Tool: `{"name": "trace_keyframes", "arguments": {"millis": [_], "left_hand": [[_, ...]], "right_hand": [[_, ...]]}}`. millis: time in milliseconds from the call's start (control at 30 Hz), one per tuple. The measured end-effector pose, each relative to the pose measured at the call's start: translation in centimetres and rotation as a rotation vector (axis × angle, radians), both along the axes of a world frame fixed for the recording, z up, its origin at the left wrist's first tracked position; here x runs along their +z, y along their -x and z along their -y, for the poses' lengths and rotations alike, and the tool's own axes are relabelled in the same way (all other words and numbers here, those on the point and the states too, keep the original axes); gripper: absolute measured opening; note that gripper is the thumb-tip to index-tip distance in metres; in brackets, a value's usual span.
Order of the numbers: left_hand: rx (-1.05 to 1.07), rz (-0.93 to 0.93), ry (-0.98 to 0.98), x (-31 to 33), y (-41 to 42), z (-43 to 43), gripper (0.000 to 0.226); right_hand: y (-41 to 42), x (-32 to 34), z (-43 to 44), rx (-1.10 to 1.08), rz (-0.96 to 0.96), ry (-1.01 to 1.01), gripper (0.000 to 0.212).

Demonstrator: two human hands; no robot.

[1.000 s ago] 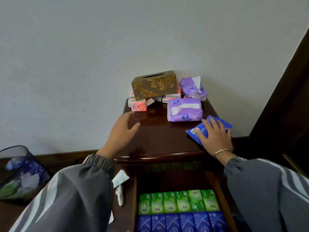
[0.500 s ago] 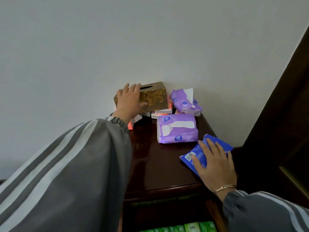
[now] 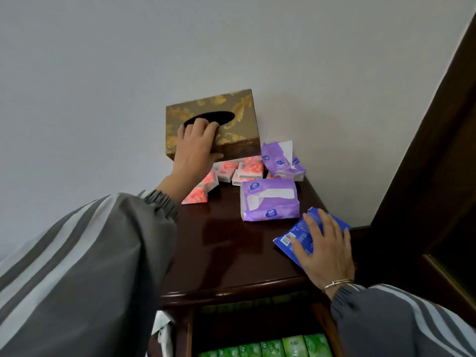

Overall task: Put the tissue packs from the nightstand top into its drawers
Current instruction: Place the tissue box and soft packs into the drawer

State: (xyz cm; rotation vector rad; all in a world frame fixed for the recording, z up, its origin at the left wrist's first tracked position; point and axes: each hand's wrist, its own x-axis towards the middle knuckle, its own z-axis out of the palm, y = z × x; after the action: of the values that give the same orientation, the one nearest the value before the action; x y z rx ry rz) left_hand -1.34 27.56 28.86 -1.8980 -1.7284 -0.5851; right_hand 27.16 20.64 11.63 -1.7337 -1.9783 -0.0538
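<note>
My left hand [image 3: 196,145] grips the gold-patterned tissue box [image 3: 231,117] by its front edge, fingers at its dark slot, and holds it tilted up above the back of the nightstand top [image 3: 226,251]. Under it lie several small pink tissue packs [image 3: 247,171]. A large purple pack [image 3: 269,199] lies at mid-right, and a crumpled purple pack [image 3: 279,161] with a white tissue sticking out sits behind it. My right hand [image 3: 324,251] rests flat on a blue pack [image 3: 291,237] at the right edge. The open drawer [image 3: 260,328] below shows a row of green packs [image 3: 283,347].
A plain wall stands right behind the nightstand. Dark wooden furniture [image 3: 432,176] rises along the right side. My grey striped sleeve [image 3: 85,274] fills the lower left and hides the floor there. A white scrap [image 3: 161,328] hangs beside the drawer's left side.
My left hand reached from the front of the top to the gold box, gripped it and lifted it tilted off the pink packs. My right hand stays on the blue pack.
</note>
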Motion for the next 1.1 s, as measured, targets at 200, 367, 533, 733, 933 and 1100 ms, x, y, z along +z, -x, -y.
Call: {"name": "trace_keyframes", "arguments": {"millis": [200,367,533,733,933,1100], "left_hand": [[-0.086,-0.067,-0.206,3.0,-0.6,11.2,0.061],[-0.126,-0.038,-0.072,1.0,-1.6,21.3,0.065],[-0.189,0.086,0.169,-3.0,-2.8,30.0,0.070],[-0.167,0.222,0.555,-9.6,-4.8,36.4,0.075],[-0.147,0.304,0.859,-18.4,-8.7,35.2,0.079],[-0.090,0.265,0.932,-23.0,-10.4,31.8,0.075]], "right_hand": [[-0.6,1.2,0.5,0.136,0.129,0.136,0.074],[-2.6,2.7,2.2,0.362,0.337,0.399,0.112],[-4.0,3.3,5.6,0.437,0.533,0.305,0.081],[-6.8,3.9,10.2,0.386,-0.057,0.116,0.055],[-9.0,0.4,15.0,0.326,-0.470,-0.138,0.057],[-9.8,-1.9,15.4,0.170,-0.655,-0.091,0.047]]}}
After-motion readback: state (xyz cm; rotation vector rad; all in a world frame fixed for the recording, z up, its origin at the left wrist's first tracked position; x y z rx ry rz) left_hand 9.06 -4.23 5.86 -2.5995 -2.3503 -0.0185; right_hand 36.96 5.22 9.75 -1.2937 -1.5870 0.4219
